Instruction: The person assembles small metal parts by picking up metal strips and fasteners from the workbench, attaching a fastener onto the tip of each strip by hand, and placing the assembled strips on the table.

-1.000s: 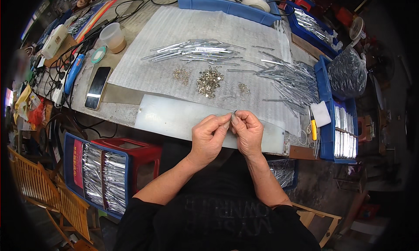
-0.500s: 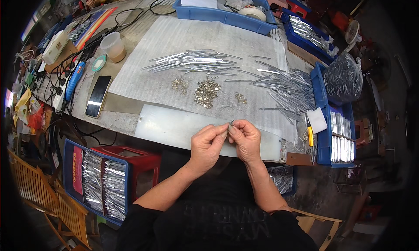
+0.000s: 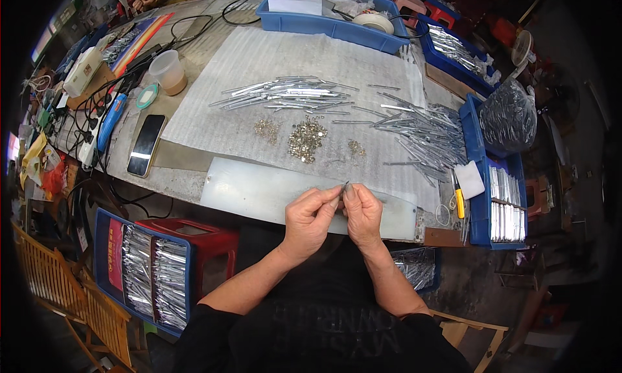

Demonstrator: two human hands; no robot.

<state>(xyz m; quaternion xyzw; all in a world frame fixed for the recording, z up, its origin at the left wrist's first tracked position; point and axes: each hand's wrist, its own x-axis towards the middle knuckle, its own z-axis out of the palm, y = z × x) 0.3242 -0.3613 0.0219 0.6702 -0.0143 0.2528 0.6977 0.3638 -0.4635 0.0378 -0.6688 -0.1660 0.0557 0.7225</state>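
My left hand (image 3: 307,219) and my right hand (image 3: 363,214) meet over the near edge of a pale translucent board (image 3: 253,190). Both are closed, thumbs and fingertips pinched together. Between them they hold a slim grey metal piece (image 3: 346,184); just its pointed tip shows, and my fingers cover the rest. Beyond the board, on a white foam sheet (image 3: 214,114), lies a heap of small gold-coloured metal bits (image 3: 307,139), with smaller heaps on either side. Farther off is a pile of slim silver metal pieces (image 3: 291,93), and another such pile (image 3: 427,133) spreads to the right.
Blue trays (image 3: 330,26) stand at the back and right. A phone (image 3: 146,145), plastic cup (image 3: 167,71) and tangled cables lie left. A yellow-handled tool (image 3: 460,203) is at the right. Below left, a blue crate (image 3: 189,269) of silver pieces adjoins a red stool (image 3: 217,240).
My hands have shifted very slightly downward, and the right hand has turned a little, its fingers more upright. They stay pinched together. The piles look unchanged.
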